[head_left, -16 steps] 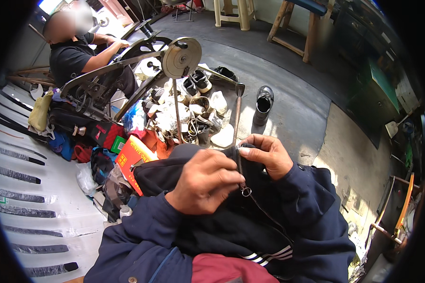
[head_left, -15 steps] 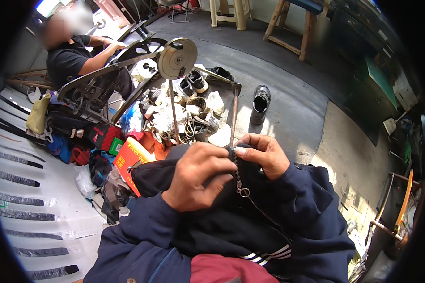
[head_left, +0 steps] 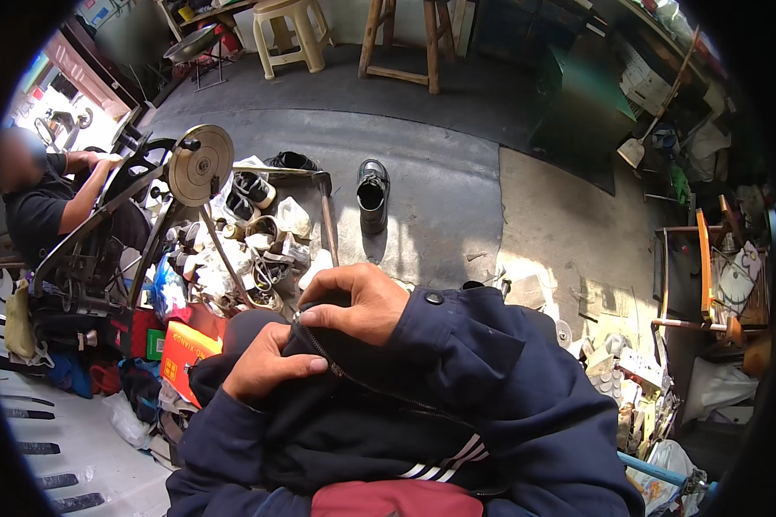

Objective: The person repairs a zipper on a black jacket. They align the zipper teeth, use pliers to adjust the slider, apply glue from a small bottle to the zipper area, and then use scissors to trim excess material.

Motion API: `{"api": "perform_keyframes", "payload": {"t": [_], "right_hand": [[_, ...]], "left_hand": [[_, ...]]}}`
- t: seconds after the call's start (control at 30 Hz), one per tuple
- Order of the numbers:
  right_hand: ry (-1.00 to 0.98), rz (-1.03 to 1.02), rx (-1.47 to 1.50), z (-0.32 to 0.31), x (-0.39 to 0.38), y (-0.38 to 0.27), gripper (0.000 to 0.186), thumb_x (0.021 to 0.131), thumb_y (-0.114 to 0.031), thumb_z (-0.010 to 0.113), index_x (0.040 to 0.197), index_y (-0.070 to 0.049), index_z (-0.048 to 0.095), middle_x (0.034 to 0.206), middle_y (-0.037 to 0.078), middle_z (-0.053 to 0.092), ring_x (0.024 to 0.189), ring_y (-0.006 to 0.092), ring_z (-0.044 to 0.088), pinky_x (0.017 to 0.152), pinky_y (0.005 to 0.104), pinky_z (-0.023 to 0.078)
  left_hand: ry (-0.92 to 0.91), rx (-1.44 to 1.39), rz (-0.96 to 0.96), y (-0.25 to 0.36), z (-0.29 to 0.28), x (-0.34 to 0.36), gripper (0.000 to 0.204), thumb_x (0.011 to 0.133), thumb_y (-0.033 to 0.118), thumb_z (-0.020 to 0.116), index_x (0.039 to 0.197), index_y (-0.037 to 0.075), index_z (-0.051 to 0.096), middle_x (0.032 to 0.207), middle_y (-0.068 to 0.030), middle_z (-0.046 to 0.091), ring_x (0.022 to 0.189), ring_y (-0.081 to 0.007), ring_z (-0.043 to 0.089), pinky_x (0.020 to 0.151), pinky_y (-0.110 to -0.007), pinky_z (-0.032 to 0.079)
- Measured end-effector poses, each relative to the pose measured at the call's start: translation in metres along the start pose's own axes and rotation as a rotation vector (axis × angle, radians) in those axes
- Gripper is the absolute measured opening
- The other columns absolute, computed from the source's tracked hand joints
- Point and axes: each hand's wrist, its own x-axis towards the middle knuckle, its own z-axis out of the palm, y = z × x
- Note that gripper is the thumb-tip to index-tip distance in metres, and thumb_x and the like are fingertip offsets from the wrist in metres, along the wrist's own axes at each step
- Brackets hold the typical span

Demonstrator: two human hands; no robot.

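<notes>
- I see the right hand point(head_left: 362, 302) with thumb and fingers clamped on the black garment point(head_left: 353, 431) at the zip's point(head_left: 316, 344) upper end.
- The left hand point(head_left: 267, 364) is against the garment, thumb beside the zip; I can't tell whether its fingers close on it.
- The garment lies bunched below both hands.
- Beyond, I see a black shoe point(head_left: 372, 202) upright.

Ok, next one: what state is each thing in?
zipper: curved, closure unclear
right hand: pinching the zipper's upper end
left hand: curled beside the zipper, grip unclear
black fabric: rumpled
black shoe: upright, unworn
cream stool: upright
wooden stool: upright, top cut off
machine wheel: turning or still, unclear
</notes>
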Motion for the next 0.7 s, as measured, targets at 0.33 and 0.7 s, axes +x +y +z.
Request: {"api": "perform_keyframes", "payload": {"t": [0.33,0.7], "right_hand": [[0.535,-0.214,-0.212,-0.108,-0.021,-0.033,0.022,0.101,-0.017,0.072,0.114,0.001,0.074,0.097,0.005,0.074,0.088,0.0127,0.069,0.084,0.0278,0.056],[0.915,0.724,0.016,-0.15,-0.213,0.24,0.026,0.098,-0.026,0.076,0.114,-0.005,0.074,0.085,0.01,0.074,0.069,0.0167,0.068,0.063,0.0316,0.056]], "left_hand": [[-0.031,-0.072,0.084,-0.007,-0.011,-0.016,0.03,0.09,0.008,0.075,0.116,-0.007,0.074,0.108,-0.007,0.077,0.095,-0.0116,0.07,0.092,-0.027,0.054],[-0.031,-0.205,0.204,-0.019,-0.033,-0.05,0.042,0.089,0.009,0.072,0.127,-0.009,0.068,0.116,-0.0112,0.076,0.103,-0.0166,0.072,0.097,-0.031,0.055]]}}
